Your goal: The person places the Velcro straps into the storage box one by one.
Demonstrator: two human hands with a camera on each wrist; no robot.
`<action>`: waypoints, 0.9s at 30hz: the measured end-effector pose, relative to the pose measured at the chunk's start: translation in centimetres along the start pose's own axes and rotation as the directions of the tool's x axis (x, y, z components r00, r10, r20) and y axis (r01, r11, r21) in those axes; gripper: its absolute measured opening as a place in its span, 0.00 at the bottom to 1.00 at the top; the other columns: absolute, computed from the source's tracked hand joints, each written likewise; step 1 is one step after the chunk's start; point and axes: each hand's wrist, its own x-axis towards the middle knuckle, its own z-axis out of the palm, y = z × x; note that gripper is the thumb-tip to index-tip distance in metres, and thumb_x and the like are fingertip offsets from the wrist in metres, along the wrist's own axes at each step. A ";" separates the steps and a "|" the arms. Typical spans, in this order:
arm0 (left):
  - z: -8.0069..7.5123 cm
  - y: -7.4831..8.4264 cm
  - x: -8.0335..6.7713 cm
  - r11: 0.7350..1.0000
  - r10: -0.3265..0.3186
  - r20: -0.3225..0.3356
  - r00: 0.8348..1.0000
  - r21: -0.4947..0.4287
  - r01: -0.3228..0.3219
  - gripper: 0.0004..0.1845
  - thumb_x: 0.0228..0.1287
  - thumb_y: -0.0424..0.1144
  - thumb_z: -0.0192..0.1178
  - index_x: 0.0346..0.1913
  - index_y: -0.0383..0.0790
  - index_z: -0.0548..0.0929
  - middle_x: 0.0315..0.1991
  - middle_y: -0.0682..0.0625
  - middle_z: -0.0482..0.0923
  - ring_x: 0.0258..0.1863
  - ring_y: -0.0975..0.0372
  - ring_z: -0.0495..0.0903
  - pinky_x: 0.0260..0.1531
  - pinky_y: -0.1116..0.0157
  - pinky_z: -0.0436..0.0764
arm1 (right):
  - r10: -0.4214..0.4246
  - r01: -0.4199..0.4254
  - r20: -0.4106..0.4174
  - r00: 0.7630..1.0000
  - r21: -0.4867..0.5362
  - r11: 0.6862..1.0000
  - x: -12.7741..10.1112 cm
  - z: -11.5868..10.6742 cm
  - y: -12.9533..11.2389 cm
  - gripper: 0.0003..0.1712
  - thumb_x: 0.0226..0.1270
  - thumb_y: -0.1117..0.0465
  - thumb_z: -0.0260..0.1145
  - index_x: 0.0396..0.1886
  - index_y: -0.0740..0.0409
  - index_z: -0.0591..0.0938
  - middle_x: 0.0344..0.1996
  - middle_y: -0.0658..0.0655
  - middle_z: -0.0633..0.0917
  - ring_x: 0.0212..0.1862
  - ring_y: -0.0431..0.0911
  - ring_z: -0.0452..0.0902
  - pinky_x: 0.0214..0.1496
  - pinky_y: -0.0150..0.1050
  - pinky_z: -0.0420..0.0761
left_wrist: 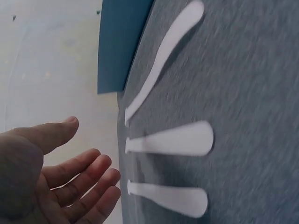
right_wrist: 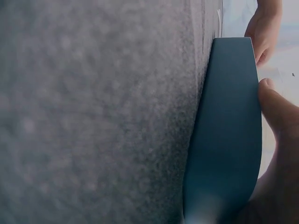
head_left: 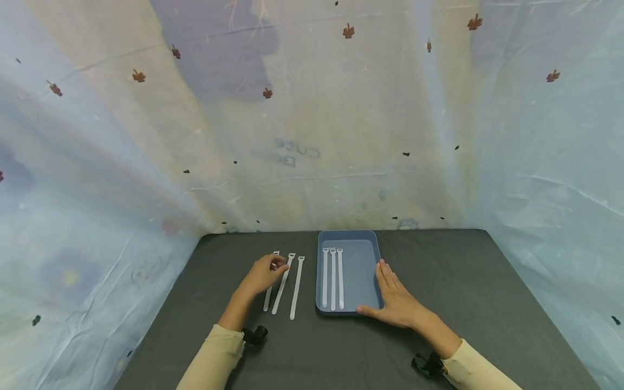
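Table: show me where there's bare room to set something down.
Free: the dark table right of the blue tray, and the tray's right half. Crowded: left of the tray, three white strips under the left hand.

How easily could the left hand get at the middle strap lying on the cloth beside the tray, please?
Probably easily: the left hand hovers over the three straps, the middle strap lies bare on the cloth, and nothing covers it.
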 end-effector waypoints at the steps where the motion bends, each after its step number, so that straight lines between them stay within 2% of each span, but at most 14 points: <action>1: -0.2 -0.2 0.1 1.000 -0.006 -0.006 1.000 -0.006 0.006 0.19 0.80 0.42 0.65 0.62 0.32 0.84 0.51 0.43 0.85 0.51 0.49 0.84 0.49 0.48 0.85 | 0.001 -0.001 0.001 1.000 -0.001 1.000 0.0 0.0 0.0 0.77 0.65 0.23 0.69 0.86 0.73 0.43 0.86 0.73 0.40 0.86 0.68 0.36 0.85 0.66 0.49; 10: -0.9 -2.2 1.0 0.994 -0.107 -0.021 0.994 -0.017 0.107 0.20 0.79 0.41 0.66 0.63 0.31 0.83 0.52 0.41 0.85 0.53 0.47 0.84 0.53 0.46 0.84 | -0.004 0.004 0.014 1.000 0.012 1.000 -0.1 -0.1 0.0 0.77 0.65 0.23 0.69 0.86 0.73 0.43 0.86 0.73 0.39 0.86 0.68 0.35 0.84 0.68 0.49; 19: -1.1 -3.6 1.8 0.983 -0.186 0.002 0.983 -0.001 0.186 0.20 0.76 0.41 0.68 0.60 0.30 0.82 0.51 0.40 0.85 0.51 0.47 0.85 0.52 0.46 0.84 | 0.003 -0.003 0.018 1.000 0.009 1.000 0.0 0.4 0.2 0.78 0.64 0.21 0.67 0.86 0.72 0.42 0.86 0.72 0.39 0.87 0.67 0.35 0.85 0.67 0.49; 23: -1.1 -4.1 2.4 0.978 -0.205 0.026 0.978 -0.018 0.206 0.21 0.75 0.40 0.70 0.60 0.29 0.82 0.50 0.39 0.84 0.50 0.47 0.84 0.52 0.47 0.83 | -0.004 0.003 0.014 1.000 0.014 1.000 0.0 0.2 0.1 0.77 0.65 0.22 0.68 0.86 0.72 0.43 0.86 0.73 0.39 0.86 0.68 0.36 0.84 0.67 0.50; 27: -1.2 -4.4 3.0 0.979 -0.197 0.057 0.979 -0.044 0.200 0.22 0.72 0.38 0.72 0.60 0.26 0.81 0.49 0.39 0.83 0.49 0.48 0.82 0.52 0.47 0.82 | -0.004 0.004 0.012 1.000 0.012 1.000 0.0 0.1 0.1 0.77 0.65 0.22 0.68 0.86 0.72 0.42 0.86 0.73 0.39 0.86 0.68 0.36 0.84 0.68 0.50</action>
